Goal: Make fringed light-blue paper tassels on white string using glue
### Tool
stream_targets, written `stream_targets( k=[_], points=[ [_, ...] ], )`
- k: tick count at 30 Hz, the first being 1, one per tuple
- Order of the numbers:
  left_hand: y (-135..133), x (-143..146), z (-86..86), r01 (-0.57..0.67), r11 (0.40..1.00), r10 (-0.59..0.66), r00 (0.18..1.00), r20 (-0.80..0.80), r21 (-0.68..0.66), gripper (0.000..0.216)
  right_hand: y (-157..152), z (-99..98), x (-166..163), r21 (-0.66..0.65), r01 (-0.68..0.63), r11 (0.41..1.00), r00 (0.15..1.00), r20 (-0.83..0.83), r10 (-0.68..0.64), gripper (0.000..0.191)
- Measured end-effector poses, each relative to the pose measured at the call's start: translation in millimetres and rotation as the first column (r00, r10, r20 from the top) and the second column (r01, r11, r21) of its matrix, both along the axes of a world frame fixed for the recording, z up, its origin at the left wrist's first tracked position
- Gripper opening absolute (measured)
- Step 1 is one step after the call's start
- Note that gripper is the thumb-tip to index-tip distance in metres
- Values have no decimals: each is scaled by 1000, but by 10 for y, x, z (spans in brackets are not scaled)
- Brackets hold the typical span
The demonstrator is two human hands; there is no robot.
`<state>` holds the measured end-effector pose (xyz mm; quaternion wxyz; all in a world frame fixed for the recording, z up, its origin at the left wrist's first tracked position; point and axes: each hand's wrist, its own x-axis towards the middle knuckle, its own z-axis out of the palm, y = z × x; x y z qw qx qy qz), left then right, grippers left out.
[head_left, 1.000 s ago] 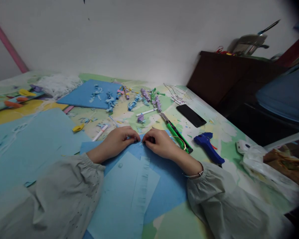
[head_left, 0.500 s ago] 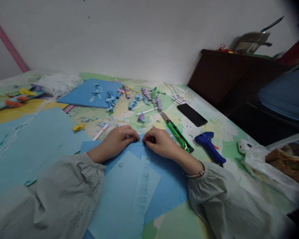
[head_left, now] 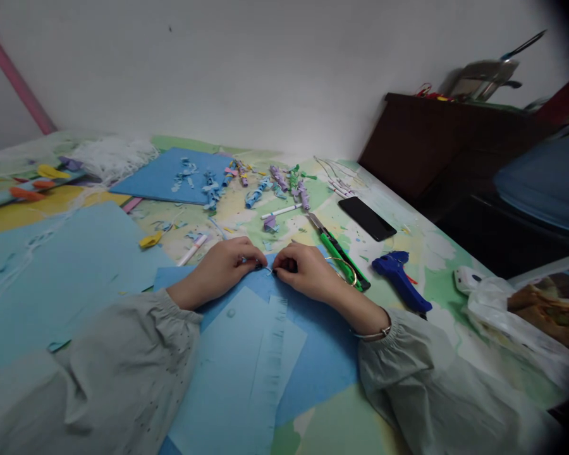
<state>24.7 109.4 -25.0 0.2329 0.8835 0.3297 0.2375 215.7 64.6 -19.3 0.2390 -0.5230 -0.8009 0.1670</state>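
Observation:
My left hand and my right hand come almost fingertip to fingertip over blue sheets. Both are closed in a pinch on a small thin pale strip, whose ends vanish between the fingers. Below them lies a light blue paper sheet with a row of fringe-like cuts along its right part. Under it is a darker blue sheet. Close to my right hand are a gold ring-shaped hoop and a green utility knife with its blade out.
A blue glue gun, a black phone and a plastic bag lie on the right. Several curled paper rolls lie at the back, near a blue board. A white pen is left of centre.
Almost nothing differs. Both hands keep their pinch in the same spot, and the whole view has shifted very slightly.

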Motion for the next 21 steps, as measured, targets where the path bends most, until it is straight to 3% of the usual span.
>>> stream_targets(
  k=[11,21],
  points=[
    [12,-14,-37,57,998,-57,998,11,28,30,-7,12,-19,-30,28,999,1000,-1,-29,12],
    [18,-65,-109,104,972,-97,994,-44,212,37,0,33,-39,-55,46,997,999,-4,-46,12]
  ],
)
